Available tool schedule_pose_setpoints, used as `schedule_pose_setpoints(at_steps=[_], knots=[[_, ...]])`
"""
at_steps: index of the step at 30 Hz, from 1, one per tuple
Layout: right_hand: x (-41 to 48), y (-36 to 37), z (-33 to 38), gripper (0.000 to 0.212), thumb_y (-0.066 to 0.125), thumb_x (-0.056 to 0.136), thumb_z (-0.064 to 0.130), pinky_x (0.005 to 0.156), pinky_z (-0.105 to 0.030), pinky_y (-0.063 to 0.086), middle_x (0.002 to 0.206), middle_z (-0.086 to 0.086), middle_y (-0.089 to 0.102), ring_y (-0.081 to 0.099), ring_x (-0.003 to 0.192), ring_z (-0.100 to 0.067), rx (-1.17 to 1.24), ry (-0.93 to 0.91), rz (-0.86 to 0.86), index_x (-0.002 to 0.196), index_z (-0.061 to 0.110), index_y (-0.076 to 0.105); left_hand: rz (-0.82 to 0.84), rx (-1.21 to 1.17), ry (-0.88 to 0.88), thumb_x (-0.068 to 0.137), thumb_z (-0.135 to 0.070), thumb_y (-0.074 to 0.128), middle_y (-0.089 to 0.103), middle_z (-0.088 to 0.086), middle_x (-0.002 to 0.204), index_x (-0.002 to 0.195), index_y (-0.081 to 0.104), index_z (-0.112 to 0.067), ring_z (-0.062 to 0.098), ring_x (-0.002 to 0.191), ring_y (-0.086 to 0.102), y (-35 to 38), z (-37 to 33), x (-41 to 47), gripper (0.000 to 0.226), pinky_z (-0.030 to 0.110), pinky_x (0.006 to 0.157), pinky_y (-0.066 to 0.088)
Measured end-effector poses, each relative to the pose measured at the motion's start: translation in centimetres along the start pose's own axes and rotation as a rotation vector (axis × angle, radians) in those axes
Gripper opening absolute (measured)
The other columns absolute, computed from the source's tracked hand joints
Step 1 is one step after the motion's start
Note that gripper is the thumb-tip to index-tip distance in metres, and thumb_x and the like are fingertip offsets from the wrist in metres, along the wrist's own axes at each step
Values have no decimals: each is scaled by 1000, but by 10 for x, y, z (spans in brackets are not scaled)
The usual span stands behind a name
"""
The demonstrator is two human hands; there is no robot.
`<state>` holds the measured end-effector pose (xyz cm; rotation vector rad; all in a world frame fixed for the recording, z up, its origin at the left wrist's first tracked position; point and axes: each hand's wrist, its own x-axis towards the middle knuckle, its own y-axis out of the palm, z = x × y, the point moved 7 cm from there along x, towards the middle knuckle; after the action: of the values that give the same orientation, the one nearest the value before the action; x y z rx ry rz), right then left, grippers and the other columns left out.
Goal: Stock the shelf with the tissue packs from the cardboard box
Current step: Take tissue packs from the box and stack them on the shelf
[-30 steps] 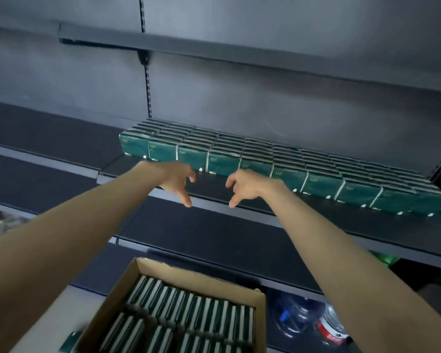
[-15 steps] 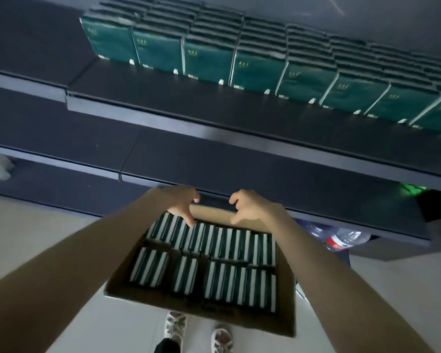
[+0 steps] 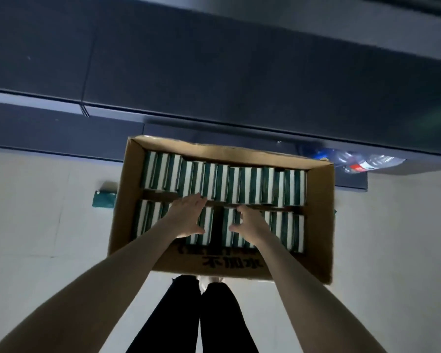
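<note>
Left hand [image 3: 186, 217] and right hand [image 3: 250, 225], both spread flat and empty, sit over the gap in the near row of packs [image 3: 290, 230] inside the box [image 3: 318, 225]. It would be best to squeeze a block of packs between the palms and lift straight up. Whether either hand touches the packs is unclear.

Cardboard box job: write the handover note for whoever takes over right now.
Left hand: open, over the near row, holding nothing.
Right hand: open, same row, holding nothing.
Cardboard box sits in front of the shelf; tissue packs fill two rows, with a gap between the hands.
One stray pack lies left of the box.
Done: no stocked packs in view.
Left: grip packs, lift them to the shelf.
</note>
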<state>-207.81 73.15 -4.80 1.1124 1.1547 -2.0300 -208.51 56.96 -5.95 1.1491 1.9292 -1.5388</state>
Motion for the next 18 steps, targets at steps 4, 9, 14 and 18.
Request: schedule_pose_setpoints(at_steps=[4, 9, 14, 18], knots=[[20, 32, -15, 64, 63, 91, 30, 89, -38, 52, 135, -9, 50, 59, 110, -25, 35, 59, -72, 145, 12, 33, -36, 103, 12, 86, -45, 63, -18, 7, 158, 152, -6, -15, 25, 146, -12, 32, 7, 19, 99, 46, 117, 1], [41, 52, -25, 60, 62, 91, 35, 91, -39, 48, 141, -7, 40, 51, 121, -28, 29, 97, -229, 140, 13, 37, -121, 136, 25, 86, -48, 61, -25, 8, 156, 150, -12, -14, 25, 144, -21, 54, 16, 35, 103, 47, 116, -7], [55, 61, -23, 49, 61, 91, 37, 90, -38, 47, 134, -9, 40, 48, 120, -29, -77, 109, -305, 129, 11, 47, -193, 115, 45, 87, -45, 62, -28, 5, 152, 151, -9, -13, 23, 138, -28, 66, 17, 39, 101, 47, 113, -12], [59, 64, -21, 26, 59, 93, 29, 81, -38, 50, 123, -8, 44, 55, 104, -30, -15, 113, -323, 105, 7, 59, -187, 127, 31, 88, -42, 62, -22, 8, 156, 151, -8, -13, 23, 139, -27, 66, 17, 39, 99, 47, 114, -11]])
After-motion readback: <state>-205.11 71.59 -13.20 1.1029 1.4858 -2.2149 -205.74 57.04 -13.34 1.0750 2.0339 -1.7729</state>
